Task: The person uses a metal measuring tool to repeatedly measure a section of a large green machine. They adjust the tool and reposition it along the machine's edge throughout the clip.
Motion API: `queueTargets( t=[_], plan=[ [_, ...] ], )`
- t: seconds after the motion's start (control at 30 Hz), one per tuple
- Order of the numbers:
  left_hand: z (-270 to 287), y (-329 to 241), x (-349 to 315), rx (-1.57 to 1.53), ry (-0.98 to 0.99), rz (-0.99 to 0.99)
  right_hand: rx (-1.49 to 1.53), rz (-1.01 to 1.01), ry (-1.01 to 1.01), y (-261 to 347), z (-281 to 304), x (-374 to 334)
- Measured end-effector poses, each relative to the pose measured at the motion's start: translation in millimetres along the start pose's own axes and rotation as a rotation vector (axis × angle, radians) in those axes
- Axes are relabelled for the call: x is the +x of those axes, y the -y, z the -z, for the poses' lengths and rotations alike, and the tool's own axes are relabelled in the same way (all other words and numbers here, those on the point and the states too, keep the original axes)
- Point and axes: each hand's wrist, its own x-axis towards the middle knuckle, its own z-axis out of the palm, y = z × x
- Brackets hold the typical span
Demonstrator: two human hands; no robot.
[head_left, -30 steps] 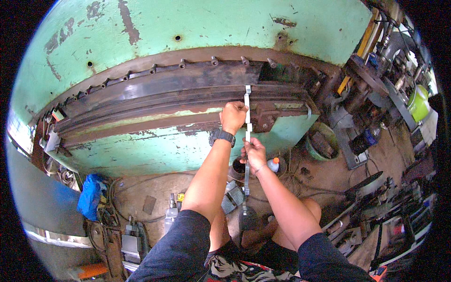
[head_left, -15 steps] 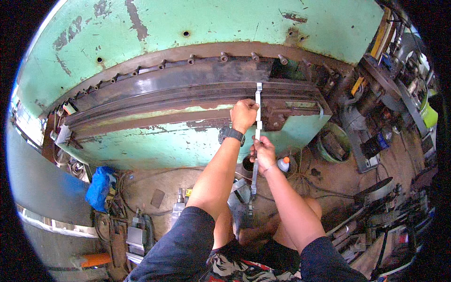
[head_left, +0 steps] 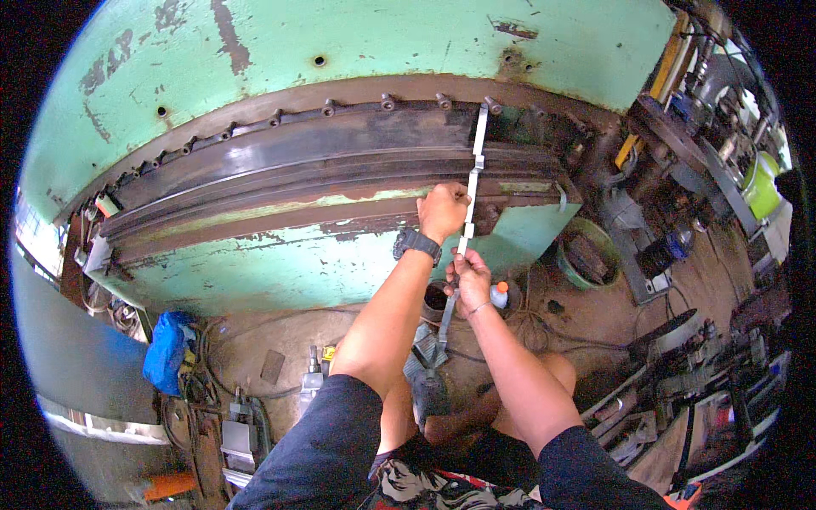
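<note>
A long, narrow pale metal strip [head_left: 479,132] with several stepped bends slants across the front of a green machine bed [head_left: 255,272]. Its far end reaches over the dark upper blade [head_left: 340,132], close to the row of bolts. My left hand [head_left: 443,211], with a dark watch on the wrist, pinches the strip around its middle. Lower down, my right hand [head_left: 472,279] is closed around the same strip, and the near end hangs below it over the floor. Whether the strip touches the blade I cannot tell.
A bucket [head_left: 588,253] stands right of the bed, and a bottle with an orange cap [head_left: 499,295] is beside my right hand. Cables cross the floor. A blue bag [head_left: 170,353] lies at the left; metal parts crowd the right [head_left: 680,365].
The strip has moved away from me and leans to the right at its far end, which now overlaps the dark upper blade. Both hands keep hold of it. The view has shifted slightly.
</note>
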Motion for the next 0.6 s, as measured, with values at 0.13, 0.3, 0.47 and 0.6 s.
queueTargets(
  t=[0.13,0.3,0.47,0.6],
  plan=[
    [-3,-7,-3,-0.079,0.035,-0.027,-0.009,0.019,0.002,2,5,-12],
    [4,-2,-7,-0.267,0.084,-0.011,-0.029,-0.048,0.031,16,8,-35],
    [3,-8,-24,-0.214,0.138,-0.092,-0.16,0.038,-0.041,6,18,-49],
    [10,8,-30,-0.24,0.19,-0.06,-0.153,0.062,-0.055,-6,15,-61]
  ],
)
